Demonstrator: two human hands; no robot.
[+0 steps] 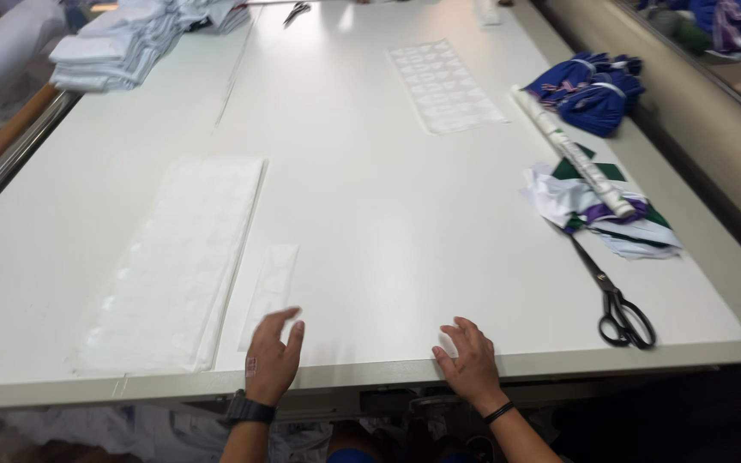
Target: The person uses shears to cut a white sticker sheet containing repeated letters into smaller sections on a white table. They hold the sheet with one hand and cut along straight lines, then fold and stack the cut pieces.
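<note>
Head-camera view over a long white cutting table: both hands rest at its near edge, empty, fingers spread. Left hand, wearing a dark watch, lies with fingertips loosely parted just below a narrow translucent strip, close to it but whether touching cannot be told. Right hand, with a thin black wristband, lies flat on the bare tabletop, fingers fanned, gripping nothing.

Beside the strip, to the left, lies a wide sheet of white patterned film. A second patterned sheet sits farther up the table, well apart from both hands. On the right, black scissors lie shut near the table's corner, their blades pointing toward a heap of white, green and purple fabric scraps with a rolled paper tube laid across it. Blue bundled cloth sits beyond. Folded pale fabric stacks occupy the far left corner.

Between the hands and across the table's centre the surface is open; a metal rail runs along the left edge.
</note>
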